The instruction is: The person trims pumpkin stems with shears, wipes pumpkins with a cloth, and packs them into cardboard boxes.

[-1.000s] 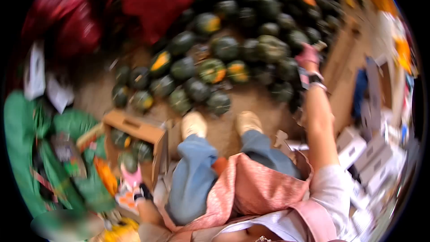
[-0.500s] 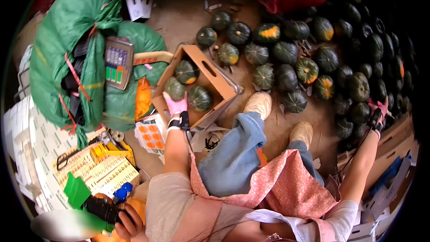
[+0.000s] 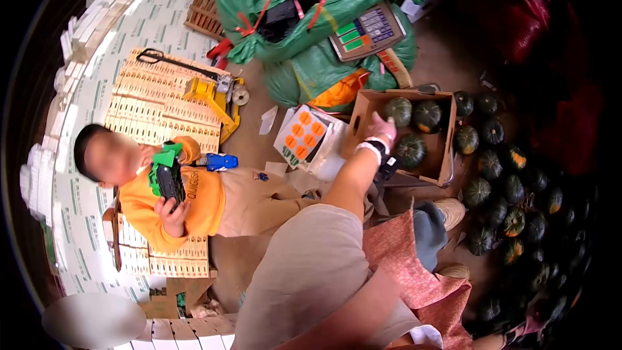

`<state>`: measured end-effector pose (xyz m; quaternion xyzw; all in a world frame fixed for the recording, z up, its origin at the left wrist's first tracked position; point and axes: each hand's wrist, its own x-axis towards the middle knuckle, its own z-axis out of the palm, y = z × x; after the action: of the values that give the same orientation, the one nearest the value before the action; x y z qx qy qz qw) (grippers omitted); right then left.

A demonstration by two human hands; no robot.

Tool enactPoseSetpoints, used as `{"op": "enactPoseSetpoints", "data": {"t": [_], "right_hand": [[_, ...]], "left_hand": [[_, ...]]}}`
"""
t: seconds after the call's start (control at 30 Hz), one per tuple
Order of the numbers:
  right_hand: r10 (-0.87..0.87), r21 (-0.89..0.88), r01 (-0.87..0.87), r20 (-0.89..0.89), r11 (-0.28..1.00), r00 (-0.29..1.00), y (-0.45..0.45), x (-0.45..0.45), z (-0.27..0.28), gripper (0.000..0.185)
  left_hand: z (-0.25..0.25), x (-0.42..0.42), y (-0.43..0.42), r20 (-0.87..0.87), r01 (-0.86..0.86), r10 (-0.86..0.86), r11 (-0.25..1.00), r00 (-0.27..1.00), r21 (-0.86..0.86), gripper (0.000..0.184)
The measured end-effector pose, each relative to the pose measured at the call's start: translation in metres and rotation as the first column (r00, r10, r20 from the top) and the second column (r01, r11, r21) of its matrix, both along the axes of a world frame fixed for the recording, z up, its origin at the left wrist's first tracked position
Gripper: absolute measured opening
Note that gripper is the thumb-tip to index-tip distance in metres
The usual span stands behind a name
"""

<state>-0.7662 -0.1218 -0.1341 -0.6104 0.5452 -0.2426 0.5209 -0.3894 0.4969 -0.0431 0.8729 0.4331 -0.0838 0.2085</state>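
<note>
My left hand, in a pink glove, is at the near-left side of an open cardboard box. Its fingers touch or nearly touch a dark green squash; the grip is not clear. Two more squashes, one with an orange patch and one striped, lie in the same box. At the dim lower right edge is my right hand, also gloved, among the heaped squashes; its fingers are too dark and blurred to read.
On the left, a person in an orange top holds a green and black toy. Green sacks, a scale display, an orange sticker sheet and a yellow tape dispenser are above. Dark red sacks stand upper right.
The view has swung left, bringing the person with the toy fully into sight. My left hand remains by the squash in the box. My right hand is now at the frame's lower right edge.
</note>
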Motion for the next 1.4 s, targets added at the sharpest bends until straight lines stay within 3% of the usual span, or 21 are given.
{"op": "enactPoseSetpoints", "data": {"t": [0.1, 0.17, 0.2, 0.27, 0.33, 0.37, 0.4, 0.47, 0.6, 0.67, 0.73, 0.8, 0.9, 0.97, 1.07, 1.1, 1.13, 1.2, 1.27, 1.3, 1.4], "right_hand": [[0.065, 0.154, -0.102, 0.227, 0.983, 0.972, 0.038, 0.030, 0.031, 0.070], [0.122, 0.259, -0.227, 0.367, 0.939, 0.922, 0.065, 0.052, 0.056, 0.068], [0.162, 0.308, -0.322, 0.450, 0.895, 0.878, 0.081, 0.068, 0.070, 0.067], [0.224, 0.399, -0.507, 0.574, 0.764, 0.788, 0.134, 0.109, 0.114, 0.066], [0.458, 0.296, -0.687, 0.565, 0.663, 0.686, 0.206, 0.154, 0.179, 0.058], [0.570, 0.164, -0.783, 0.599, 0.600, 0.562, 0.215, 0.167, 0.166, 0.060], [0.572, 0.103, -0.809, 0.656, 0.578, 0.492, 0.238, 0.188, 0.184, 0.060], [0.805, -0.013, -0.852, 0.337, 0.523, 0.488, 0.221, 0.180, 0.144, 0.059], [0.785, -0.020, -0.806, 0.240, 0.592, 0.571, 0.180, 0.109, 0.135, 0.064], [0.546, 0.227, -0.587, 0.221, 0.777, 0.808, 0.162, 0.050, 0.108, 0.063], [0.350, 0.155, -0.389, 0.228, 0.908, 0.909, 0.161, 0.015, 0.097, 0.054], [0.233, 0.264, -0.255, 0.112, 0.930, 0.966, 0.156, -0.023, 0.087, 0.051], [0.206, 0.387, -0.202, 0.030, 0.900, 0.978, 0.155, -0.061, 0.088, 0.045], [-0.058, 0.295, 0.025, 0.103, 0.955, 0.993, 0.205, -0.002, 0.151, 0.036], [-0.009, 0.325, -0.020, 0.088, 0.945, 0.996, 0.192, -0.042, 0.140, 0.025], [-0.109, 0.338, 0.028, 0.223, 0.941, 0.969, 0.192, -0.051, 0.128, 0.027], [-0.244, 0.386, 0.134, 0.253, 0.913, 0.936, 0.192, -0.053, 0.119, 0.024], [-0.411, 0.383, 0.296, 0.266, 0.875, 0.872, 0.196, -0.056, 0.110, 0.013], [-0.431, 0.436, 0.332, 0.149, 0.836, 0.890, 0.199, -0.075, 0.089, 0.013], [-0.425, 0.459, 0.325, 0.133, 0.827, 0.895, 0.202, -0.078, 0.086, 0.014], [-0.502, 0.520, 0.325, 0.246, 0.790, 0.829, 0.207, -0.071, 0.073, 0.014]], "left_hand": [[0.028, -0.003, -0.050, 0.331, 0.492, -0.567, 0.822, 0.754, 0.288, 0.077], [0.026, -0.003, -0.099, 0.554, 0.863, -0.720, 0.506, 0.418, 0.006, 0.079], [0.074, -0.006, -0.133, 0.498, 0.828, -0.742, 0.134, 0.448, -0.545, 0.082], [0.079, -0.028, -0.195, 0.543, 0.658, -0.745, -0.190, 0.386, -0.728, 0.081], [0.088, -0.058, -0.236, 0.576, 0.340, -0.639, -0.465, 0.510, -0.817, 0.081], [0.091, -0.060, -0.244, 0.770, 0.682, -0.606, -0.478, 0.199, -0.553, 0.077], [0.083, -0.050, -0.234, 0.685, 0.374, -0.585, -0.574, 0.434, -0.728, 0.073], [0.062, -0.039, -0.194, 0.472, 0.260, -0.652, -0.400, 0.594, -0.879, 0.067], [0.054, -0.048, -0.067, 0.306, 0.295, -0.332, -0.085, 0.892, -0.952, 0.068], [0.030, -0.054, 0.007, 0.363, 0.354, -0.103, -0.093, 0.926, -0.931, 0.056], [0.031, -0.064, 0.035, 0.291, 0.201, 0.252, 0.328, 0.923, -0.923, 0.055], [0.024, -0.063, 0.036, 0.291, -0.052, 0.337, 0.728, 0.896, -0.684, 0.058], [-0.009, -0.061, 0.070, 0.228, 0.115, 0.062, 0.719, 0.972, -0.685, 0.059], [-0.044, -0.065, 0.137, 0.313, 0.662, -0.610, 0.508, 0.728, -0.551, 0.064], [-0.049, -0.048, 0.149, 0.309, 0.338, -0.332, 0.032, 0.891, -0.941, 0.052], [-0.044, -0.042, 0.142, 0.259, 0.319, -0.281, 0.193, 0.924, -0.928, 0.049], [-0.034, -0.042, 0.119, 0.210, 0.430, -0.397, 0.618, 0.893, -0.658, 0.047], [-0.017, -0.038, 0.104, 0.105, 0.389, -0.412, 0.704, 0.905, -0.594, 0.046], [-0.010, -0.037, 0.097, 0.108, 0.442, -0.460, 0.721, 0.881, -0.534, 0.047], [-0.011, -0.034, 0.091, 0.259, 0.650, -0.605, 0.620, 0.753, -0.440, 0.051], [0.017, -0.036, 0.057, 0.059, 0.887, -0.909, 0.416, 0.413, 0.200, 0.058]]}}
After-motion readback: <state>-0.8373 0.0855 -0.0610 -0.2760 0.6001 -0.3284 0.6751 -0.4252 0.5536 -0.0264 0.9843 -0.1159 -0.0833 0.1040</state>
